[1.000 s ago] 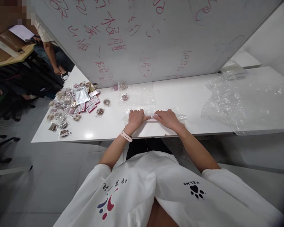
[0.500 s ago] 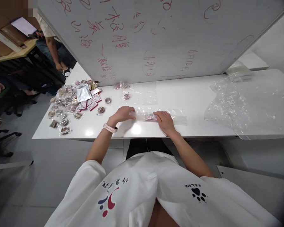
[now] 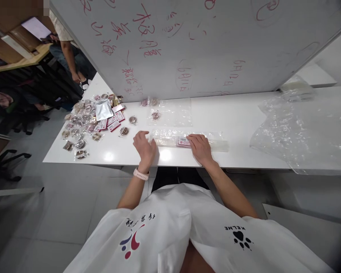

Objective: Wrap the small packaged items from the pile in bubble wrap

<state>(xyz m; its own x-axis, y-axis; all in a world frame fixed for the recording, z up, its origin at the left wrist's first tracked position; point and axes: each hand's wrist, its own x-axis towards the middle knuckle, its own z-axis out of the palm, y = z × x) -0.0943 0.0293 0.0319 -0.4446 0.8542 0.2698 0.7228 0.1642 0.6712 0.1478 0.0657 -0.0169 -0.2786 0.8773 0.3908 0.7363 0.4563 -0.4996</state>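
A folded clear plastic bag [image 3: 220, 146] lies lengthwise along the table's front. On it is a white and dark-red printed card [image 3: 183, 141], partly covered by the fingertips of my right hand [image 3: 200, 149]. That hand rests flat, its fingers stretched over the card and the plastic. Beside the bag's left end, my left hand [image 3: 144, 148] is raised slightly with fingers apart and nothing between them. Whether its thumb touches the plastic I cannot tell. Behind the folded bag lies another flat clear bag [image 3: 176, 113], with a few small wrapped round pieces [image 3: 155, 116] at its left.
Many small wrapped pieces [image 3: 80, 143], several printed cards [image 3: 113, 125] and a silver pouch [image 3: 104, 110] are heaped at the left. Large clear plastic sheeting [image 3: 307, 132] covers the right end. A whiteboard [image 3: 210, 49] stands along the back. A seated person [image 3: 69, 57] is beyond the left edge.
My left hand has let go of the bag's left end, drawn back toward me and spread its fingers. My right hand stays on the card. The view has shifted slightly.
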